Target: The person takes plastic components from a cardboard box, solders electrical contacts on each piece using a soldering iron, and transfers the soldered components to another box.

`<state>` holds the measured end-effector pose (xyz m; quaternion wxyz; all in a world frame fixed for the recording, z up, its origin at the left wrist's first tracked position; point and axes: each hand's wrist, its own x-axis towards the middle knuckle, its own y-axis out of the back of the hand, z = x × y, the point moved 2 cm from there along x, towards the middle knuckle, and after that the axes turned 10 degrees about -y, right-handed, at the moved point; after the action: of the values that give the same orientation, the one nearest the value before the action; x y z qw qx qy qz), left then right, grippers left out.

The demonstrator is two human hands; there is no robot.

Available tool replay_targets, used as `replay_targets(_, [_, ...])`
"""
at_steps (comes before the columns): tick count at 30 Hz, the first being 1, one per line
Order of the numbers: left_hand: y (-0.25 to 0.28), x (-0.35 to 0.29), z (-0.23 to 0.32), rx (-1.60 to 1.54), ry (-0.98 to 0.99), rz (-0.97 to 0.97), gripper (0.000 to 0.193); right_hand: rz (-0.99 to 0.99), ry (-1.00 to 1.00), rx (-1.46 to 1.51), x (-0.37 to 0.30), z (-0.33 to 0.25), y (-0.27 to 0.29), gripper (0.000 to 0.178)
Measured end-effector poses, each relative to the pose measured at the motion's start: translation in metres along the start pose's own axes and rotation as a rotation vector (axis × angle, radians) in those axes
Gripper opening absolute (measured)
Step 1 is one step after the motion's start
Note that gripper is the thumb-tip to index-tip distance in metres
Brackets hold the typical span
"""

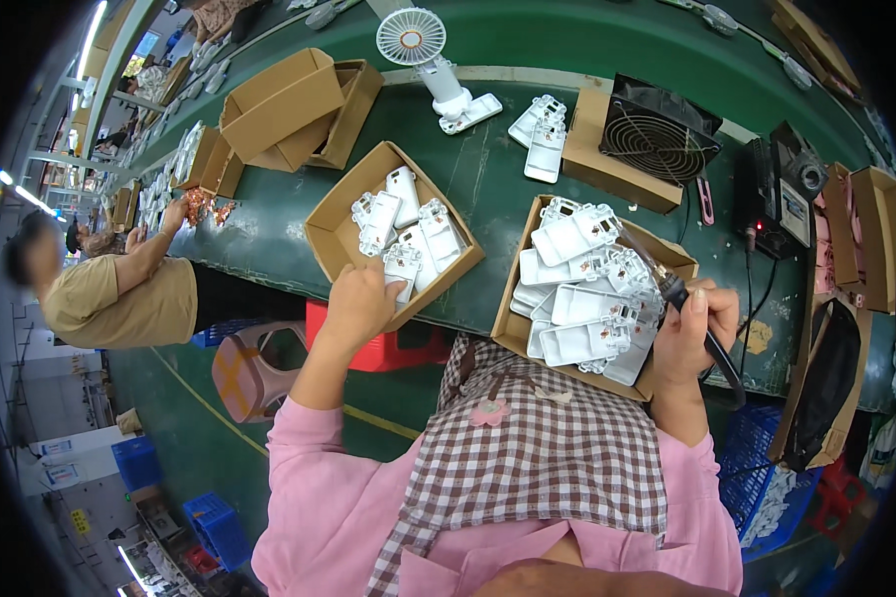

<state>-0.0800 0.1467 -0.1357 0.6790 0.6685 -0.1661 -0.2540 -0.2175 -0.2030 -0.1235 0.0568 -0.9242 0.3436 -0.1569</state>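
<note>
My right hand (695,333) grips a soldering iron (674,291) like a pen, its tip pointing up and left over the right cardboard box (508,316). That box is heaped with white plastic casings (579,305), several showing small copper-coloured parts at their ends. My left hand (361,300) reaches over the near edge of the left cardboard box (331,242), fingers closed on the near end of a white plastic casing (402,263). More casings (436,231) lie loosely behind and beside it. My fingertips are partly hidden there.
A white handheld fan (413,42) stands at the back beside loose casings (545,147). A black cooling fan (657,129) and a soldering station (775,204) with cables stand at the right. Empty cartons (281,104) are stacked back left. A co-worker (119,298) works at the far left.
</note>
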Motion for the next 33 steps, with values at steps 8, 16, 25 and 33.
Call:
replay_targets(8, [0.016,0.003,0.001,-0.419,0.288,0.125,0.037,-0.004,-0.019,0.0,0.0,-0.002,-0.001,0.017])
replay_targets(16, [0.042,0.035,-0.041,-0.435,0.023,0.046,0.033,-0.008,-0.016,0.024,0.001,-0.002,0.0,0.016])
replay_targets(25, [0.037,0.046,-0.045,-0.395,-0.476,-0.33,0.034,-0.025,0.003,-0.026,0.002,0.002,0.0,0.017])
replay_targets(33, [0.053,0.037,-0.047,-0.532,-0.345,-0.423,0.035,-0.003,-0.038,0.008,0.002,0.0,-0.003,0.016])
